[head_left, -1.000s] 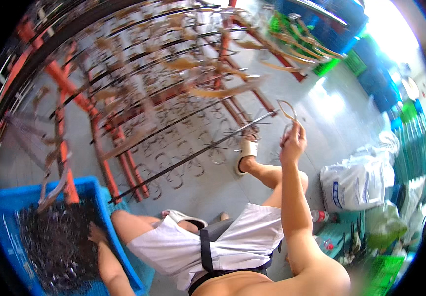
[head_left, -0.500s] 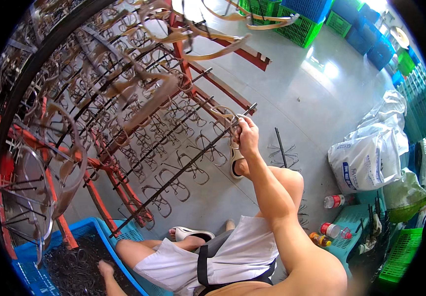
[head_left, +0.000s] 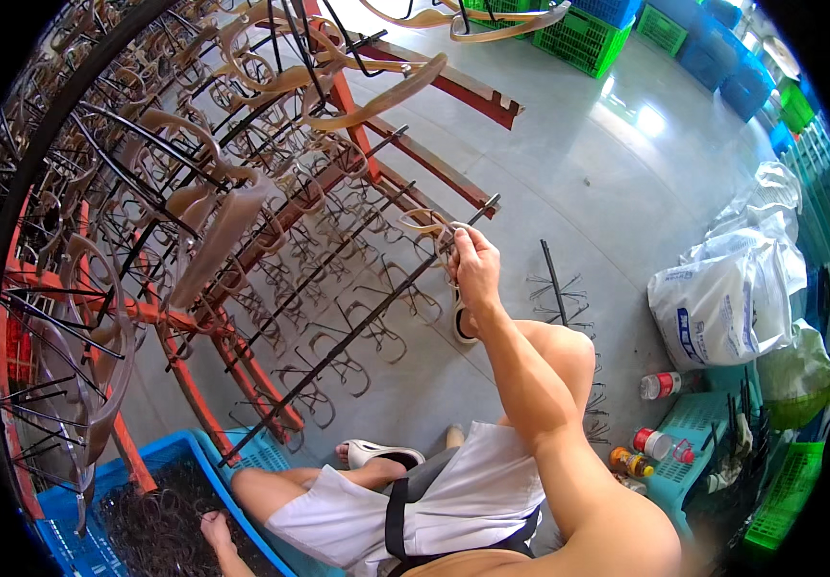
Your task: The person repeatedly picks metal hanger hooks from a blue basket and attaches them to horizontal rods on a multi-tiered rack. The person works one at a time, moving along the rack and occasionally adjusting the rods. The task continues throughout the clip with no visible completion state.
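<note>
My right hand (head_left: 475, 260) is closed at the far end of a long black rod (head_left: 357, 332). Its thumb and fingers pinch a brownish eyeglass frame (head_left: 424, 227) beside that rod end. More thin eyeglass frames (head_left: 374, 332) hang along the rod, which slopes down toward my left knee. At the lower left, my left hand (head_left: 215, 529) is over a blue crate (head_left: 184, 444) filled with a tangle of dark, thin curved pieces (head_left: 160, 524). Its fingers look curled; whatever is in them is too small to make out.
A red metal rack (head_left: 347, 111) packed with rods of eyeglass frames fills the left. On the floor to the right lies a black rod with wire prongs (head_left: 554, 279). White sacks (head_left: 722, 303), bottles (head_left: 660, 386) and a teal crate (head_left: 669, 471) stand farther right. Green crates (head_left: 583, 40) are at the back.
My left hand has risen slightly within the crate and its fingers show more clearly. My right hand stays at the rod end, a little lower on the frame. The whole view has shifted slightly.
</note>
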Tool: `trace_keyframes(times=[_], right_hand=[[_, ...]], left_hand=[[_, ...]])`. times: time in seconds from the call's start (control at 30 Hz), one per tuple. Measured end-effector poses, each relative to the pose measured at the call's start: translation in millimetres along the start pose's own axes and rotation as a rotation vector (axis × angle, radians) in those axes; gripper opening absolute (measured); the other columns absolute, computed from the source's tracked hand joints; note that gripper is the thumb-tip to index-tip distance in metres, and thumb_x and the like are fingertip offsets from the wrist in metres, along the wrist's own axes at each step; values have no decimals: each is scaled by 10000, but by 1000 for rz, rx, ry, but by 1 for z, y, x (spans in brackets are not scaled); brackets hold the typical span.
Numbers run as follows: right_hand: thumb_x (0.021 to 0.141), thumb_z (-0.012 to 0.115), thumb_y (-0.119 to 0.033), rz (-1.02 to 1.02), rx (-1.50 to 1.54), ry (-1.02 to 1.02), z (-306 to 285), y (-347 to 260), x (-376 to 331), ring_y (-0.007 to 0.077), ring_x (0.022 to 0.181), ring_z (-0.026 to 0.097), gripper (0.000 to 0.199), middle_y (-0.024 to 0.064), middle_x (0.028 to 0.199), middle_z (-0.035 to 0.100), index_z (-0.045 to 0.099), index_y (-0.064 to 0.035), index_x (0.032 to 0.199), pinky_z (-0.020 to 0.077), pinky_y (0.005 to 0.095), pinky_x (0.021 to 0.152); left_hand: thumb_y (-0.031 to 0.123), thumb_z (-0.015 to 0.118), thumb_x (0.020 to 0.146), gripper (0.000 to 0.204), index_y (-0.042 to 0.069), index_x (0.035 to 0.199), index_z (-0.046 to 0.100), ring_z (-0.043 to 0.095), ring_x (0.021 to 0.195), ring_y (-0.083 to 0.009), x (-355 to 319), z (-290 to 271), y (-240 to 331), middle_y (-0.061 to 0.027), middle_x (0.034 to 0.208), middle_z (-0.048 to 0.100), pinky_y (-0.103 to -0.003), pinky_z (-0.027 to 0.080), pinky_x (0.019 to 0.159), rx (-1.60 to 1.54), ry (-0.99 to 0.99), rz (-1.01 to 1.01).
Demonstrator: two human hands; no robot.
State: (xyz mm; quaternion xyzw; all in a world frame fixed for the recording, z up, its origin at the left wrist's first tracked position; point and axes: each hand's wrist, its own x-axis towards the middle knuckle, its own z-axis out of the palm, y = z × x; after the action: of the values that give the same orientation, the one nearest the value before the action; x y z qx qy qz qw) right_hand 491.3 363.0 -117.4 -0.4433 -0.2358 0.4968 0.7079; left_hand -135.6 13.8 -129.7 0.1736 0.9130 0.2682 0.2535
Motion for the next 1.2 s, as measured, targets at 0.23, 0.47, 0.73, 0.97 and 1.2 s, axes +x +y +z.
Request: trace_keyframes(times=[0.23, 0.47, 0.73, 0.97, 1.2], right_hand=[[947, 485, -164, -16, 10, 19, 2, -1, -1, 40, 421, 338, 189, -43, 564, 407, 582, -3, 966, 265, 194, 378], [942, 514, -191, -3, -167, -74, -1, 2, -4, 31, 439, 351, 210, -60, 563, 415, 605, -36, 1052, 284, 199, 388], [908, 572, -175, -154, -499, -122, -7, 7, -5, 24, 570, 373, 211, -76, 625, 460, 640, -23, 1038, 302, 205, 480], [903, 578, -167, -224, -515, -95, -10, 6, 3, 29, 557, 370, 208, -69, 615, 456, 642, -26, 1042, 310, 206, 483], [905, 574, -173, -247, -576, -145, -7, 2, 0, 29, 559, 384, 211, -70, 607, 471, 643, -21, 1036, 319, 206, 487]], left_hand=[[37, 594, 776, 103, -25, 848, 555, 510, 624, -126, -44, 26, 5, -64, 764, 593, -271, 406, 552, -185, 189, 64], [72, 613, 800, 386, -32, 1116, 416, 526, 759, -233, -45, 31, -9, -116, 845, 535, -345, 437, 727, -65, 341, 277], [121, 599, 819, 436, 1, 1171, 372, 508, 859, -265, -41, 36, -14, -163, 977, 512, -376, 418, 754, 217, 451, 335], [62, 483, 820, 303, -25, 1106, 439, 510, 880, -317, -37, 31, -11, -164, 978, 522, -399, 400, 823, -5, 515, 365], [-16, 475, 818, 395, -61, 1207, 420, 527, 1076, -347, -22, 31, -29, -249, 1189, 511, -398, 407, 925, 108, 536, 288]])
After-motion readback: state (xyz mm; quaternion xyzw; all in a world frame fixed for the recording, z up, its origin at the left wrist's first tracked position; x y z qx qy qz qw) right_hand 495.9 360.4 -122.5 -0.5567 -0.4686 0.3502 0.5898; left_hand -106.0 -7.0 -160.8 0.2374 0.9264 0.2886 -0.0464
